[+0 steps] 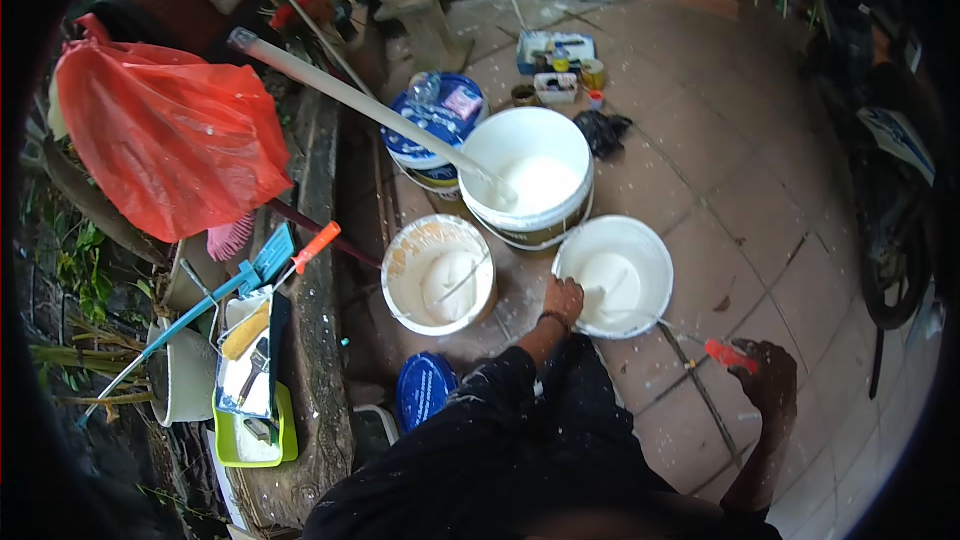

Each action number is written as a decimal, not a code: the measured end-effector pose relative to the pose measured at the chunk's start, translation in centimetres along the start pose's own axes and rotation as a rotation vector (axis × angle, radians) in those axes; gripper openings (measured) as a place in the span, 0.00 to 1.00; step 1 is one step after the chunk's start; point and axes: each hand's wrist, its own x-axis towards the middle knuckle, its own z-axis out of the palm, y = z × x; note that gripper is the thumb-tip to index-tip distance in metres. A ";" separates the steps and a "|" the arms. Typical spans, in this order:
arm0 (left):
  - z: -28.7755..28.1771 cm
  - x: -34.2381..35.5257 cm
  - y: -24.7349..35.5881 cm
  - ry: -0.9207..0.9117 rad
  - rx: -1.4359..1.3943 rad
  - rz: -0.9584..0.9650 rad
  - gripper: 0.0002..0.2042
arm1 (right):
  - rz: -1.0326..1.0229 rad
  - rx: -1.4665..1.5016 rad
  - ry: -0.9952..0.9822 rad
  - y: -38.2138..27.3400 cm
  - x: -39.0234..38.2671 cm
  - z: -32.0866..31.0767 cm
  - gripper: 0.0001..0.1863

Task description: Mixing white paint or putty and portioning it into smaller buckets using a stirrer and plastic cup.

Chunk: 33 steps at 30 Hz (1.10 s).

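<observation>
My left hand [563,300] is closed on the near left rim of a white bucket [655,255] with white paint [612,285] in its bottom. At the lower right, my right hand [768,376] grips the red handle of a paint roller [727,355]. Its thin metal rod runs left over the bucket's near right rim; the far end inside is hard to make out. To the left stands a stained bucket [400,275] of white paint with a thin stick in it. Behind both, a larger white bucket [525,125] holds white paint and a long pale pole [345,95].
A blue-lidded bucket [400,145] stands behind; a loose blue lid [425,390] lies by my leg. At left are a paint tray [232,395], a lime-green tray [291,430] and a red plastic bag [175,140]. A motorbike [890,160] stands at right.
</observation>
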 end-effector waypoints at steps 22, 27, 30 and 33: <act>0.3 0.2 0.5 0.134 -0.004 0.001 0.11 | -0.001 -0.166 -0.263 0.8 3.6 3.7 0.19; -0.5 -0.4 1.1 0.085 0.027 -0.012 0.10 | -0.079 -0.089 -0.295 0.4 3.4 1.9 0.28; -0.6 -0.5 0.7 0.100 0.027 0.005 0.10 | -0.142 -0.059 -0.203 1.2 3.5 3.4 0.30; -0.8 -0.3 1.3 0.068 0.036 0.043 0.10 | -0.036 -0.126 -0.295 1.8 3.9 4.7 0.32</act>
